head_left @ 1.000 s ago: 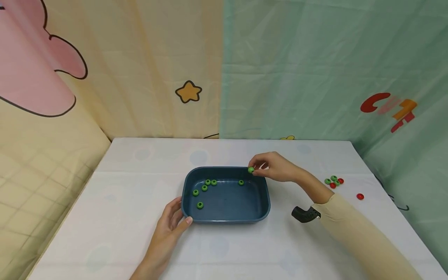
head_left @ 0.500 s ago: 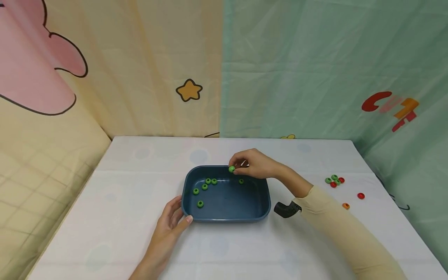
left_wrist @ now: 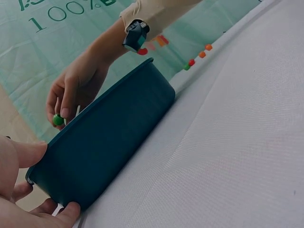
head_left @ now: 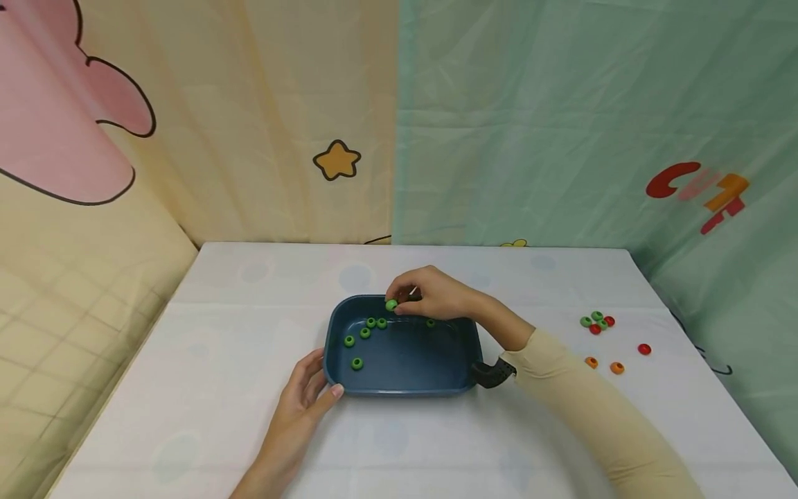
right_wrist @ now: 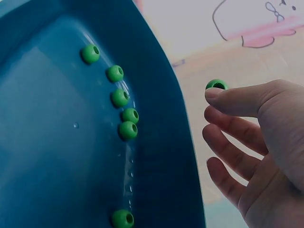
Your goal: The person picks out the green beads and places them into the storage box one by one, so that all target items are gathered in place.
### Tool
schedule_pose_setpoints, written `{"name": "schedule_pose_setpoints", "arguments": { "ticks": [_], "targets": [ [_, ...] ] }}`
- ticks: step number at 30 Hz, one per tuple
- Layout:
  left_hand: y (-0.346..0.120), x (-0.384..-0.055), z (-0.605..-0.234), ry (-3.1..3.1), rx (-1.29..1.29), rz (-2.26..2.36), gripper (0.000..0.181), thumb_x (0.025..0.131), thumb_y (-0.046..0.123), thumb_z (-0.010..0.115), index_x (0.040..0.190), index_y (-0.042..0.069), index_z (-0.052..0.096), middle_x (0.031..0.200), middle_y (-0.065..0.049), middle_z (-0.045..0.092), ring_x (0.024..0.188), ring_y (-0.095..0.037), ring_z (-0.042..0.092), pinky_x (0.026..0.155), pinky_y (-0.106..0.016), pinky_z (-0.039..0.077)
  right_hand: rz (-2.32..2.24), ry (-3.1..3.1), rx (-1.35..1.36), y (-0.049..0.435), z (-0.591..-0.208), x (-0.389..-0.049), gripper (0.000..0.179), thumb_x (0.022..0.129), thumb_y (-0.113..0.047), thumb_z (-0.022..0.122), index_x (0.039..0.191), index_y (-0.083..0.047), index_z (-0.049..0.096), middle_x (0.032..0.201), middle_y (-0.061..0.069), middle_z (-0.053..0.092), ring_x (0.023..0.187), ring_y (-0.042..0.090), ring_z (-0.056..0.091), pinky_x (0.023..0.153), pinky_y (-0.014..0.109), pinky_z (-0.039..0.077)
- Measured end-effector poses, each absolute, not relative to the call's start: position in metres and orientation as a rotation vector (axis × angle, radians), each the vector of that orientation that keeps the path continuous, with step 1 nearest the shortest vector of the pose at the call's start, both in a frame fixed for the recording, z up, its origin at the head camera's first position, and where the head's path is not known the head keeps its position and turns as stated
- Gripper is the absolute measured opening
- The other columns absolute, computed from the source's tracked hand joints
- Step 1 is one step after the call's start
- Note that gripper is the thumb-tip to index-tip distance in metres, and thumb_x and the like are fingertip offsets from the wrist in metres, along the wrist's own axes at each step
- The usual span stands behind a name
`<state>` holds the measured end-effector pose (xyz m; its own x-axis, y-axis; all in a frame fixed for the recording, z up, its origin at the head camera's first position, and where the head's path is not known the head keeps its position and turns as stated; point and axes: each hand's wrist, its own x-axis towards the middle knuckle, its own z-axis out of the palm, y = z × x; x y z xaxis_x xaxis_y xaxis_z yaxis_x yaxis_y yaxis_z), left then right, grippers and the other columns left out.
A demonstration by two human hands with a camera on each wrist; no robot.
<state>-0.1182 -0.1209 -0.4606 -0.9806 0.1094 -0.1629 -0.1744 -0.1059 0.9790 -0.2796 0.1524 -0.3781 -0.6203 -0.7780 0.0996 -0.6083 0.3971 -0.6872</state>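
Observation:
A dark blue rectangular tray [head_left: 405, 364] sits on the table, with several small green beads [head_left: 357, 363] scattered inside, mostly toward its left. My left hand [head_left: 299, 409] grips the tray's near left corner; in the left wrist view its thumb is at the rim and fingertips are low on the tray's outer wall [left_wrist: 109, 137]. Above the tray's back edge, my right hand [head_left: 436, 294] pinches a green bead [head_left: 391, 305] between thumb and finger. The right wrist view shows this bead's hole [right_wrist: 218, 85] just past the thumb, its other fingers loosely bent.
At the table's right lie a cluster of green beads [head_left: 586, 321] and red beads, a lone red bead [head_left: 644, 349] and two orange beads [head_left: 617, 368] by the sleeve. A black wrist device [head_left: 492, 374] overlaps the tray's right side. Printed curtains [head_left: 548, 138] stand behind the table.
My right hand has moved left along the tray's back edge, carrying the green bead. Two orange beads have come into view from behind the right arm. The left hand and tray stay put.

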Motion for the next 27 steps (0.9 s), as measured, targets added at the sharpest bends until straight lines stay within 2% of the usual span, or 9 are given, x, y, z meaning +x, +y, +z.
{"name": "schedule_pose_setpoints", "arguments": {
  "ticks": [6, 13, 27],
  "targets": [
    [-0.122, -0.117, -0.461, 1.96, -0.078, 2.203, 0.07, 0.098, 0.004, 0.07, 0.157, 0.012, 0.032, 0.158, -0.012, 0.036, 0.146, -0.028, 0.036, 0.099, -0.02, 0.047, -1.052, 2.369, -1.263, 0.142, -0.381, -0.281, 0.019, 0.096, -0.002, 0.073, 0.115, -0.003, 0.074, 0.106, 0.001, 0.072, 0.093, 0.01, 0.068, 0.084, 0.031, 0.058],
    [-0.122, -0.116, -0.462, 1.942, -0.069, 2.211, 0.069, 0.099, 0.005, 0.07, 0.156, 0.013, 0.032, 0.158, -0.012, 0.036, 0.145, -0.028, 0.036, 0.099, -0.021, 0.048, -0.999, 2.434, -1.243, 0.143, -0.381, -0.282, 0.03, 0.094, -0.008, 0.077, 0.123, -0.001, 0.072, 0.117, 0.013, 0.071, 0.099, 0.013, 0.067, 0.088, 0.035, 0.057],
    [-0.123, -0.117, -0.463, 1.945, -0.056, 2.22, 0.069, 0.098, 0.007, 0.071, 0.156, 0.014, 0.033, 0.158, -0.01, 0.036, 0.145, -0.026, 0.037, 0.099, -0.021, 0.047, -1.016, 2.474, -1.139, 0.167, -0.382, -0.282, 0.029, 0.094, -0.009, 0.077, 0.122, -0.002, 0.072, 0.115, 0.011, 0.071, 0.1, 0.017, 0.068, 0.09, 0.037, 0.057]
  ]
}}
